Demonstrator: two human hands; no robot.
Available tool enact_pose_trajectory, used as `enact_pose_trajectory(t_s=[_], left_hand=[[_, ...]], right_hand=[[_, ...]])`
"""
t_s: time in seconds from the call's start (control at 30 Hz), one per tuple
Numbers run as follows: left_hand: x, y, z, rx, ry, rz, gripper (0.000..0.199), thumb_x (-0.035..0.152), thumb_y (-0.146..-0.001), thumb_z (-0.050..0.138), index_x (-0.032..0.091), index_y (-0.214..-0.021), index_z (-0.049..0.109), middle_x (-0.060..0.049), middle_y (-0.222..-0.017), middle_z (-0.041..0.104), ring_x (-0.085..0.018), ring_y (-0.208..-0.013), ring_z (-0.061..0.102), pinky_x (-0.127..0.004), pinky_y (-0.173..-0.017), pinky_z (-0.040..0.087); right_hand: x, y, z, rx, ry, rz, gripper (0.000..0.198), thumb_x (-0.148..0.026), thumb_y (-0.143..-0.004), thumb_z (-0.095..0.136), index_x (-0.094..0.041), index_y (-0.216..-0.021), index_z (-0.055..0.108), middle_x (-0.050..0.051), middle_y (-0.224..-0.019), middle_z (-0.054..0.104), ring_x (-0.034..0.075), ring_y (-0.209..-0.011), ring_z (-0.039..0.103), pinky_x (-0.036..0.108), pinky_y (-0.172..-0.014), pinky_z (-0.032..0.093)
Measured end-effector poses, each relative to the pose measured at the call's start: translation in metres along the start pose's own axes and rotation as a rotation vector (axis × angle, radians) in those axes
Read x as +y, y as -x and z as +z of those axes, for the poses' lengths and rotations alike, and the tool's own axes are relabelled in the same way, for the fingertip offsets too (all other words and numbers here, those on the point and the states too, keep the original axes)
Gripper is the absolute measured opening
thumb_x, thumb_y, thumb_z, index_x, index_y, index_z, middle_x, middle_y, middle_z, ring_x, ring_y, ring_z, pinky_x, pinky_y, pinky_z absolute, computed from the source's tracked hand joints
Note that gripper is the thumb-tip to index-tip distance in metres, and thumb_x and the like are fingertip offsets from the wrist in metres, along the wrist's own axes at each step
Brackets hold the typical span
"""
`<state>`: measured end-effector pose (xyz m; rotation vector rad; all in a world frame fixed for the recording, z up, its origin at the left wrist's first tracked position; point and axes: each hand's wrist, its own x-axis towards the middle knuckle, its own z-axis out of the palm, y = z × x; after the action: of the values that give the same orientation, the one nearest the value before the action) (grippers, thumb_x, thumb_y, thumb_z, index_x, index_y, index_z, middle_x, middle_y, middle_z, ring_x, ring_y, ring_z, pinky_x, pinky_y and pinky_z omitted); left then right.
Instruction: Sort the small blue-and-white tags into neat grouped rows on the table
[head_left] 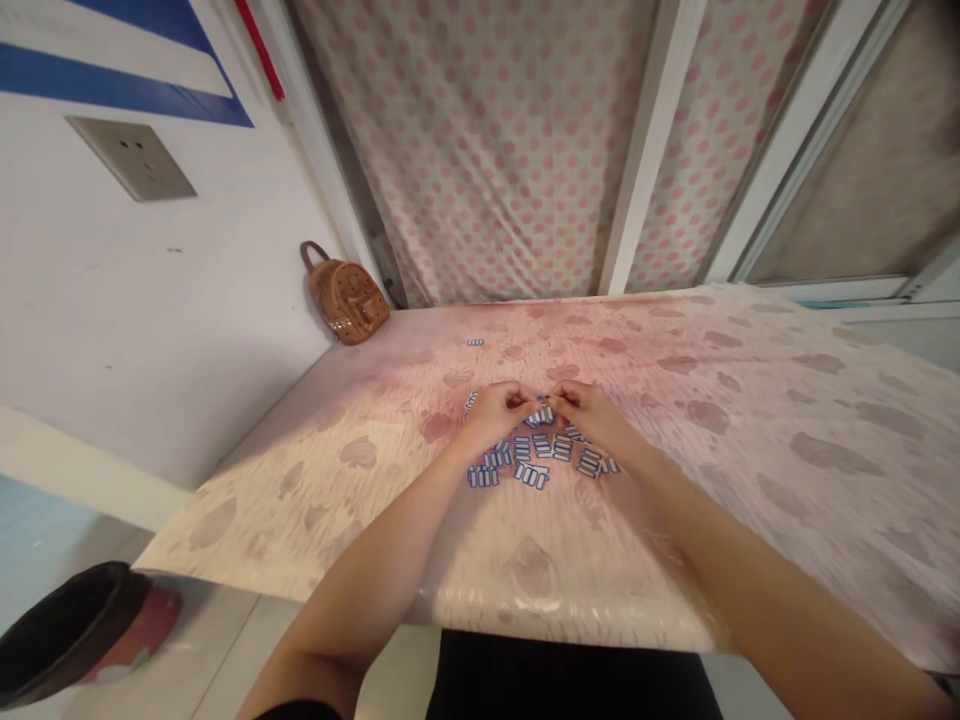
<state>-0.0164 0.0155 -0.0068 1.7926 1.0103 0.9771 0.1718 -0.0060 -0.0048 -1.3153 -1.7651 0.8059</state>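
The left hand [501,410] and right hand [589,408] nearly meet, fingertips bunched at small, flat, blue-and-white striped pieces [540,414]; whether they grip any, I cannot tell. Around them, others lie loose, seemingly unsorted, on the cream-and-pink patterned desk [300,540]; one lone striped piece [475,342] lies beyond.

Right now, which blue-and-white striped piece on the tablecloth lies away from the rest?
The striped piece lying alone beyond the left hand, toward the curtain; the other pieces cluster around that hand and the right hand.
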Motion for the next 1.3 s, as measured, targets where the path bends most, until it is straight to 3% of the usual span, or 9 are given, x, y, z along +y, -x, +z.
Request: enact_pose_trajectory(t_s=[0.23, 0.33, 0.43, 0.57, 0.67, 0.83, 1.03, 1.2, 1.3], left_hand=[[0.013, 0.004, -0.001, 0.002, 0.161, -0.068, 0.032, 0.043, -0.080, 0.073, 0.014, -0.073, 0.060, 0.000, -0.063, 0.064, -0.012, -0.059, 0.058, -0.023, -0.059, 0.041], [0.016, 0.005, -0.001, -0.047, 0.229, -0.098, 0.028, 0.036, -0.079, 0.075, 0.014, -0.074, 0.060, -0.001, -0.064, 0.067, -0.012, -0.059, 0.060, -0.023, -0.061, 0.044], [0.013, 0.003, -0.001, 0.055, 0.218, -0.115, 0.019, 0.025, -0.080, 0.073, 0.014, -0.072, 0.061, -0.001, -0.064, 0.067, -0.012, -0.058, 0.061, -0.022, -0.060, 0.045], [0.003, -0.001, -0.004, 0.195, 0.145, -0.155, 0.013, 0.021, -0.082, 0.069, 0.014, -0.074, 0.064, -0.001, -0.063, 0.068, -0.011, -0.054, 0.060, -0.021, -0.054, 0.043], [0.000, -0.001, -0.007, 0.213, 0.115, -0.175, 0.015, 0.026, -0.083, 0.070, 0.014, -0.075, 0.066, -0.001, -0.063, 0.069, -0.012, -0.053, 0.060, -0.020, -0.051, 0.042], [-0.003, 0.000, -0.007, 0.222, 0.077, -0.169, 0.015, 0.028, -0.083, 0.070, 0.015, -0.076, 0.069, -0.002, -0.068, 0.071, -0.012, -0.056, 0.061, -0.019, -0.050, 0.041], [0.001, -0.001, -0.003, 0.217, 0.157, -0.216, 0.009, 0.019, -0.085, 0.067, 0.014, -0.079, 0.072, -0.004, -0.071, 0.073, -0.012, -0.061, 0.065, -0.019, -0.052, 0.045], [0.011, 0.003, 0.001, 0.178, 0.216, -0.218, 0.008, 0.016, -0.083, 0.070, 0.013, -0.077, 0.073, -0.003, -0.068, 0.072, -0.011, -0.058, 0.064, -0.019, -0.054, 0.046], [0.017, 0.006, 0.003, 0.130, 0.235, -0.193, 0.008, 0.016, -0.083, 0.070, 0.013, -0.076, 0.073, -0.004, -0.070, 0.074, -0.012, -0.059, 0.064, -0.020, -0.056, 0.047]], right_hand=[[-0.001, 0.001, 0.002, 0.034, -0.016, -0.028, 0.020, -0.033, -0.087, 0.051, -0.022, -0.072, 0.054, -0.002, -0.056, 0.059, 0.017, -0.055, 0.058, 0.028, -0.059, 0.042], [-0.002, 0.001, -0.001, 0.069, 0.021, -0.025, 0.021, -0.034, -0.089, 0.049, -0.022, -0.071, 0.054, -0.002, -0.057, 0.058, 0.017, -0.056, 0.057, 0.028, -0.060, 0.042], [-0.006, 0.004, -0.006, 0.058, 0.152, -0.026, 0.019, -0.031, -0.088, 0.050, -0.021, -0.073, 0.056, -0.001, -0.063, 0.060, 0.016, -0.060, 0.058, 0.028, -0.061, 0.041], [-0.014, 0.012, -0.011, -0.133, 0.450, -0.035, 0.008, -0.027, -0.079, 0.065, -0.020, -0.079, 0.060, 0.002, -0.081, 0.067, 0.018, -0.075, 0.062, 0.027, -0.065, 0.040], [-0.018, 0.019, -0.012, -0.274, 0.583, -0.042, 0.016, -0.023, -0.074, 0.070, -0.019, -0.086, 0.061, 0.006, -0.091, 0.067, 0.020, -0.080, 0.062, 0.028, -0.068, 0.041], [-0.017, 0.022, -0.012, -0.351, 0.592, -0.038, 0.007, -0.016, -0.078, 0.059, -0.019, -0.084, 0.060, 0.005, -0.082, 0.065, 0.020, -0.073, 0.060, 0.028, -0.063, 0.038], [-0.013, 0.014, -0.015, -0.256, 0.395, -0.058, 0.010, -0.013, -0.078, 0.051, -0.021, -0.074, 0.053, 0.001, -0.071, 0.062, 0.017, -0.068, 0.058, 0.027, -0.062, 0.039], [-0.011, 0.007, -0.015, 0.034, 0.051, -0.076, 0.005, -0.022, -0.082, 0.050, -0.022, -0.083, 0.055, -0.001, -0.073, 0.060, 0.016, -0.068, 0.060, 0.027, -0.064, 0.045], [-0.013, 0.008, -0.014, 0.166, 0.074, -0.066, 0.006, -0.027, -0.083, 0.052, -0.022, -0.083, 0.055, 0.000, -0.072, 0.061, 0.017, -0.067, 0.060, 0.028, -0.062, 0.044]])
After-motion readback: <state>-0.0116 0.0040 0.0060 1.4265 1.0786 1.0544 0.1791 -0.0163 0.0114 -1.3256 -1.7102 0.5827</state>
